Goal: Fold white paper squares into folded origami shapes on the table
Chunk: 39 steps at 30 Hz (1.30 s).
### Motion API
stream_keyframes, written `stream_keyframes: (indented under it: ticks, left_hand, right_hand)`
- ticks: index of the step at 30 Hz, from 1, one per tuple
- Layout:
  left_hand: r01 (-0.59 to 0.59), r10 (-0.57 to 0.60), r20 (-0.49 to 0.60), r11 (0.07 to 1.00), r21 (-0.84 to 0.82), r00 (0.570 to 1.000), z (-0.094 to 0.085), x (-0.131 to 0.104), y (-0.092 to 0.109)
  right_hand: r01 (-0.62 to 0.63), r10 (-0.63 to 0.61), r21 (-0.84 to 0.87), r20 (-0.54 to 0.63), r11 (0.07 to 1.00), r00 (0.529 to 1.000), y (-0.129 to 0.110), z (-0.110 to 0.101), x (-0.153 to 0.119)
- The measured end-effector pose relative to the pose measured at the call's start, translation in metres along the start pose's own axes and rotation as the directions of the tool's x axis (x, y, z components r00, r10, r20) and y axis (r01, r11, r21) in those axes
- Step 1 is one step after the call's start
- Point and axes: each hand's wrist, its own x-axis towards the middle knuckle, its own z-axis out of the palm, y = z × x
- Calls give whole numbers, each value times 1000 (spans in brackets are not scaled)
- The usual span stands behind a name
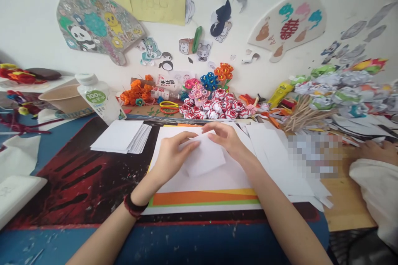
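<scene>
A small white paper (207, 157) is held between my two hands, over larger white sheets (177, 183) with orange, yellow and green edges beneath. My left hand (175, 155) grips its upper left side between thumb and fingers, a dark band around that wrist. At the top right corner, my right hand (225, 137) pinches the same paper with curled fingers. A stack of square white papers (116, 136) lies to the left on the dark red and black mat (77, 182).
Behind stand a white bottle (99, 99), a paper bowl (66, 99) and crafted flowers (214, 105). Wooden sticks (306, 116) and white sheets (276, 161) are at right. Another person's sleeve (374, 194) is at the far right. A white object (20, 196) sits left.
</scene>
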Motion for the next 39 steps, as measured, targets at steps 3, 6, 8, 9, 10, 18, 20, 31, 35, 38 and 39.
stream_keyframes:
  ticks: [3, 6, 8, 9, 10, 18, 20, 31, 35, 38, 39]
  left_hand:
    - [74, -66, 93, 993, -92, 993, 1, 3, -1]
    - [193, -185, 68, 971, -142, 980, 2, 5, -12]
    - [290, -283, 66, 930, -226, 957, 2, 6, -19]
    - [325, -315, 80, 905, -274, 946, 1, 7, -21]
    - [349, -335, 99, 883, -314, 937, 0, 7, -22]
    - [329, -275, 256, 924, -196, 927, 4, 7, -18]
    - [325, -273, 262, 928, -182, 926, 8, 5, -18]
    - [394, -316, 301, 884, -252, 900, 13, 8, -25]
    - [429, -338, 320, 858, -281, 885, -2, 11, -22]
    - [358, -302, 213, 880, -314, 929, -18, 16, -23]
    - [338, -302, 158, 888, -312, 940, -21, 17, -23]
  right_hand:
    - [-153, 146, 84, 81, 985, 986, 3, 0, -1]
    - [-184, 182, 113, 30, 976, 983, 9, -2, -1]
    - [-193, 195, 106, -8, 975, 981, 12, -4, 1]
    - [-203, 206, 103, -24, 974, 978, 13, -5, 1]
    - [-217, 221, 98, -33, 971, 975, 13, -6, 2]
    - [-279, 273, 25, 143, 960, 951, 17, 1, -1]
    - [-268, 263, 6, 183, 963, 947, 19, 5, -1]
    - [-293, 275, 91, 170, 952, 946, 22, 7, 1]
    - [-246, 249, 106, -9, 963, 969, 20, -19, 4]
    - [-202, 251, 227, -210, 953, 945, 20, -39, 6]
    - [-194, 260, 265, -243, 945, 935, 20, -42, 7]
